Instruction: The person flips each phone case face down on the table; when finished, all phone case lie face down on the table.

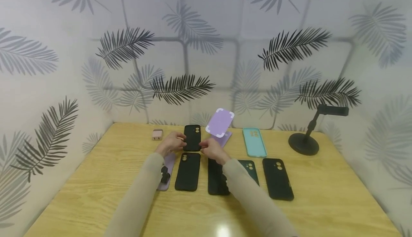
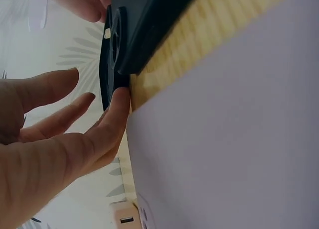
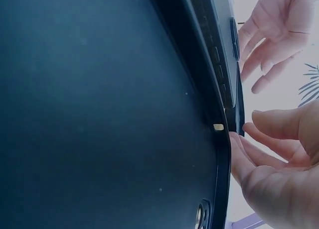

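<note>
- The person reaches forward with both arms over a wooden table.
- The left hand and the right hand stand at the two sides of a black phone case that lies flat near the far part of the table, with its camera hole toward the wall.
- The fingers of both hands look straight or relaxed. The fingertips of the left hand touch the case edge; for the right hand the views do not show clearly if it touches.
- Just in front of this case lie a second black case and a third black case; the right forearm covers a part of the third one.
- A lilac case lies under the left forearm, mostly hidden.
- A dark green case and another black case lie more to the right.
- A turquoise case lies behind them.
- A lilac phone stand rises just behind the right hand.
- A small pink charger sits near the left hand.
- A black round-base holder stands well apart at the right.
</note>
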`<state>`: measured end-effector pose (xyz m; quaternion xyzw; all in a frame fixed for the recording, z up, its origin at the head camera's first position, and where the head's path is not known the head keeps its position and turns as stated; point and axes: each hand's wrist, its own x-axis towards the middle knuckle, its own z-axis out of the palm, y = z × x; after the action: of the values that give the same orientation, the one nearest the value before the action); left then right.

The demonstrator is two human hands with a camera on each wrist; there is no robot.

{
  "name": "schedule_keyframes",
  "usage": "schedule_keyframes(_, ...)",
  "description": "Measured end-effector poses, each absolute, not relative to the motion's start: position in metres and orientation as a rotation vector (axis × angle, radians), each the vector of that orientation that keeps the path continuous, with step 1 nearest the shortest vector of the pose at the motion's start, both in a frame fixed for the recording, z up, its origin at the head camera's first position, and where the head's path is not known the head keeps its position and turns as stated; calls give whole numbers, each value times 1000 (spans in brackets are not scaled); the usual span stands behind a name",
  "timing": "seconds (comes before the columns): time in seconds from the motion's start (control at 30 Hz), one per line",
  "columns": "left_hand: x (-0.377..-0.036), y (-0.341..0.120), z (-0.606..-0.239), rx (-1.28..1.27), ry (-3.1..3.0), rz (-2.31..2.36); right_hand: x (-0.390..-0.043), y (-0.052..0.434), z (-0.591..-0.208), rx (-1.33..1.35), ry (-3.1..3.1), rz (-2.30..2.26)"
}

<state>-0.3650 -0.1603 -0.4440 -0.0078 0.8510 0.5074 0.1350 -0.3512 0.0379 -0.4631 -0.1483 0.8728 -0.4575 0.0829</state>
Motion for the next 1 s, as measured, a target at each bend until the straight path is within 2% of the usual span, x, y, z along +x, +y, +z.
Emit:
schedule_keyframes(0.33, -370, -164, -449, -178, 2422, 1589, -351, 35, -463, -479, 2550, -1355)
schedule_keyframes(0.67, -368, -163, -443, -54, 2323, 1806, -352, 32, -459, -490, 2526, -1318)
schedule_keyframes(1.0, -366, -157, -438, -37, 2134, 1956, -357, 29, -459, -498, 2430, -1408)
